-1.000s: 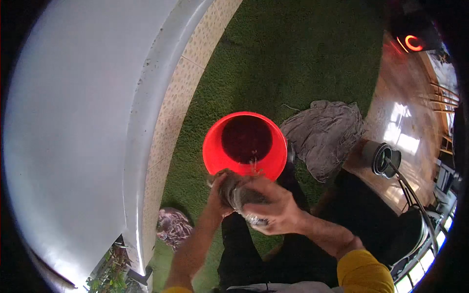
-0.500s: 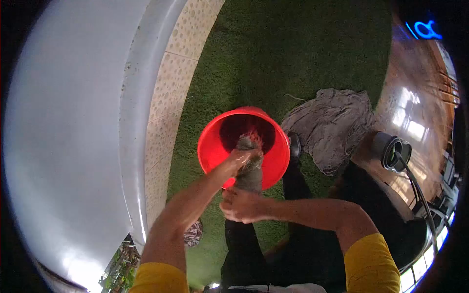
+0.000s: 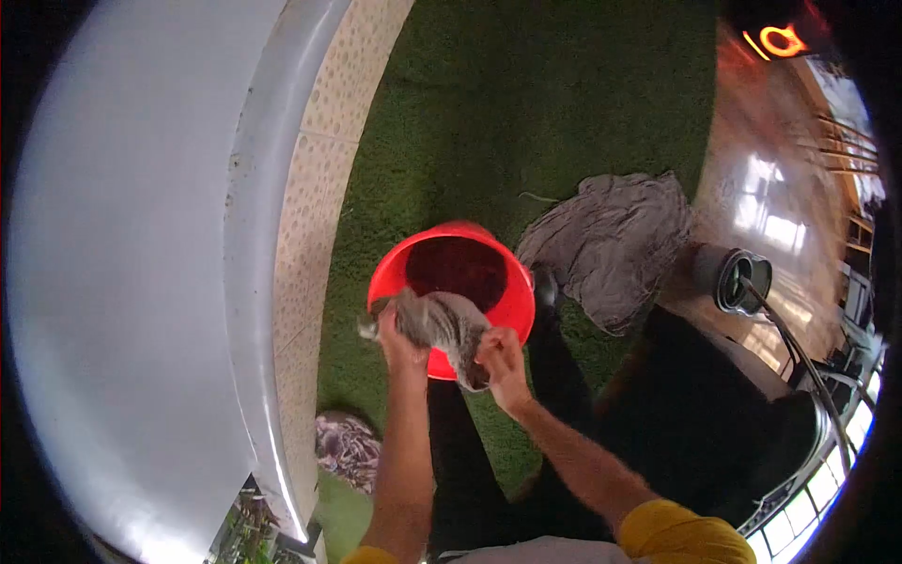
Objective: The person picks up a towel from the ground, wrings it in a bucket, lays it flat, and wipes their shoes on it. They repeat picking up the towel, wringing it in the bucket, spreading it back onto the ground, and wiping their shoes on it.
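Observation:
A grey, wet-looking cloth [image 3: 440,321] stretches between my two hands above the red bucket [image 3: 517,310]. My left hand [image 3: 402,344] is closed around the cloth's left part, and a short end sticks out past the fingers. At the cloth's lower right end, my right hand [image 3: 505,367] grips it with bent fingers. Dark water [image 3: 456,271] shows inside the bucket, which stands on green artificial turf [image 3: 507,113].
A large grey cloth [image 3: 615,249] lies spread on the turf right of the bucket. Lower left sits a bundled cloth [image 3: 348,451]. A dark round container [image 3: 733,280] with a rod in it stands on the shiny floor [image 3: 752,188]. A white curved wall [image 3: 141,235] borders the left.
Both hands have moved apart sideways. The cloth has gone from hanging lengthwise into the bucket to lying across its near side. The lit sign has turned from blue to orange.

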Available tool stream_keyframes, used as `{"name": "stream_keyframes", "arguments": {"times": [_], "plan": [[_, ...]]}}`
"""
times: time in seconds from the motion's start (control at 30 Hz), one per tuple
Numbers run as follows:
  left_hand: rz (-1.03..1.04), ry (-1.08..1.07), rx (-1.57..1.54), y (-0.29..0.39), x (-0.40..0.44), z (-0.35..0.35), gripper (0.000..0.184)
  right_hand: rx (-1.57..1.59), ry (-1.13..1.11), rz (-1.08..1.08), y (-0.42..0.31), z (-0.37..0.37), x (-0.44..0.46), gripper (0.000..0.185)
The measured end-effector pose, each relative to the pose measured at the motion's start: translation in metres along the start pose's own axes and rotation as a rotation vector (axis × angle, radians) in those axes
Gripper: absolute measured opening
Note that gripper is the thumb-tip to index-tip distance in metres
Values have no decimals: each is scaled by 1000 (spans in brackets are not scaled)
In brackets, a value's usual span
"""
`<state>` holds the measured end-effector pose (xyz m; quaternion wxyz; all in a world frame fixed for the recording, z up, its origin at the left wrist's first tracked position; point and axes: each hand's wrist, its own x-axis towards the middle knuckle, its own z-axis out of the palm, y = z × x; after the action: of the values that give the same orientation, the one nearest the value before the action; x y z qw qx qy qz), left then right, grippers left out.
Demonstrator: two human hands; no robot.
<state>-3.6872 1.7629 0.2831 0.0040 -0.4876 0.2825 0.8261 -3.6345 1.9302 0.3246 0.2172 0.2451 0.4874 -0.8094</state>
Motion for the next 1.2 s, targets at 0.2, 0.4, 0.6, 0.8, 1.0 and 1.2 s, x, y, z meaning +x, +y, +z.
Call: {"name": "stream_keyframes", "arguments": {"times": [0.2,0.4,0.6,0.8,1.0,1.2], "plan": [[144,16,-143,7,-68,-2,42,256,591,279,63,-4,-6,26],[157,-153,-235,15,-134,-13,59,1227,-436,655,14,25,-48,56],[341,-182,518,58,-171,-34,47,682,29,386,-33,9,-39,42],[351,-115,429,86,-248,16,21,56,135,202,-140,35,-48,32],[179,-176,366,51,-201,-17,23,-974,1,-523,-186,80,-96,23],[-487,-810,-76,72,-184,11,34,-1310,-273,-1143,-218,130,-133,21]]}}
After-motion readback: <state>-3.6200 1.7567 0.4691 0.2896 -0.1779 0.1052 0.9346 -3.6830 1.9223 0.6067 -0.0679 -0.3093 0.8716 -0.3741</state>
